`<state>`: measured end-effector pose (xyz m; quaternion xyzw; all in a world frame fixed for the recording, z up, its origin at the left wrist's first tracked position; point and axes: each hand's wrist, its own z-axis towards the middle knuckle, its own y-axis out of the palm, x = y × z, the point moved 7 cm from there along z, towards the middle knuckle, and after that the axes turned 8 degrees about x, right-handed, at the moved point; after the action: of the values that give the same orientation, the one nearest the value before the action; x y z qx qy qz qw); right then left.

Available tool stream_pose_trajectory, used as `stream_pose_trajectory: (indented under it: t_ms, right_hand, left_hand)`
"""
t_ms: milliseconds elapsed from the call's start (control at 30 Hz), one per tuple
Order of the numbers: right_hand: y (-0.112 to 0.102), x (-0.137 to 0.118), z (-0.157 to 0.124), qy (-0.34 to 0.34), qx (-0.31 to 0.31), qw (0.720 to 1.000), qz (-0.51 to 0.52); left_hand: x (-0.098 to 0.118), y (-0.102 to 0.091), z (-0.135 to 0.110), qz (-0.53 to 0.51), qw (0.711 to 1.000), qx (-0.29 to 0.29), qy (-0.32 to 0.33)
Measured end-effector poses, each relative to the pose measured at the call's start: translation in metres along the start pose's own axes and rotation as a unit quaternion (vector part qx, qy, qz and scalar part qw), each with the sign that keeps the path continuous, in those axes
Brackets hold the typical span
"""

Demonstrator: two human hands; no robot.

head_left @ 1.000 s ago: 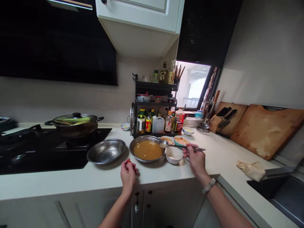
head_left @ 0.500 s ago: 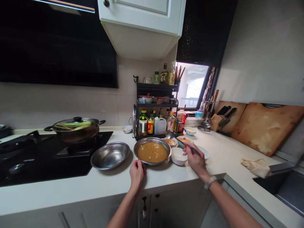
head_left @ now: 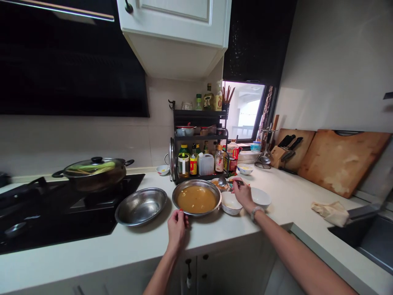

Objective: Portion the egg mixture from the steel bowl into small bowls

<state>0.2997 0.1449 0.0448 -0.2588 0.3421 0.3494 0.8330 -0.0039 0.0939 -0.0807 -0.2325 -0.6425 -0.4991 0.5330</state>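
Note:
My right hand [head_left: 244,194] is closed on the handle of a metal spoon [head_left: 222,181], whose bowl hovers over a small bowl of orange-brown food [head_left: 218,183]. My left hand [head_left: 177,224] pinches the near rim of a steel basin [head_left: 175,199], its fingers curled. Brown liquid [head_left: 197,200] with pale bits floating in it fills much of that basin. Close by the right hand are a white bowl [head_left: 231,209] with a little pale content and another white bowl [head_left: 260,198]. One more bowl behind the hand is partly hidden.
Left of the basin sits a bare steel dish [head_left: 141,207]. A lidded pan [head_left: 95,174] with green vegetables rests on the black hob [head_left: 92,221]. Behind stands a rack of bottles [head_left: 201,137]. Knife block [head_left: 281,157], cutting boards [head_left: 342,159], cloth [head_left: 330,214] and sink [head_left: 371,237] lie to the right.
My right hand has moved forward and slightly left with the spoon, which now lies nearly level over the small bowl. My left hand keeps its place at the basin rim. The view has shifted slightly.

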Motion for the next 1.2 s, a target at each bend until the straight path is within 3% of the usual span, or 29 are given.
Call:
stream_pose_trajectory:
  t_ms: [167, 367, 533, 900, 1033, 1200]
  right_hand:
    - [0.008, 0.015, 0.002, 0.055, 0.016, 0.998, 0.018]
    - [-0.004, 0.045, 0.013, 0.161, 0.115, 0.979, 0.043]
    - [-0.013, 0.045, 0.017, 0.194, 0.153, 0.965, 0.094]
    - [-0.027, 0.002, 0.013, 0.179, 0.127, 0.957, 0.191]
    - [-0.023, -0.012, 0.002, 0.176, 0.096, 0.952, 0.23]
    - [-0.015, -0.025, -0.014, 0.103, 0.016, 0.978, 0.181]
  left_hand:
    - [0.0, 0.001, -0.001, 0.0, 1.0, 0.001, -0.009]
    - [0.001, 0.001, -0.002, 0.001, 1.0, 0.003, -0.007]
    - [0.003, 0.0, -0.002, 0.01, 1.0, 0.013, -0.008]
    - [0.006, 0.001, -0.005, -0.005, 1.0, 0.006, 0.0]
    - [0.005, 0.001, -0.003, 0.009, 1.0, 0.006, 0.002]
    - [0.004, 0.001, -0.003, 0.016, 1.0, 0.006, -0.001]
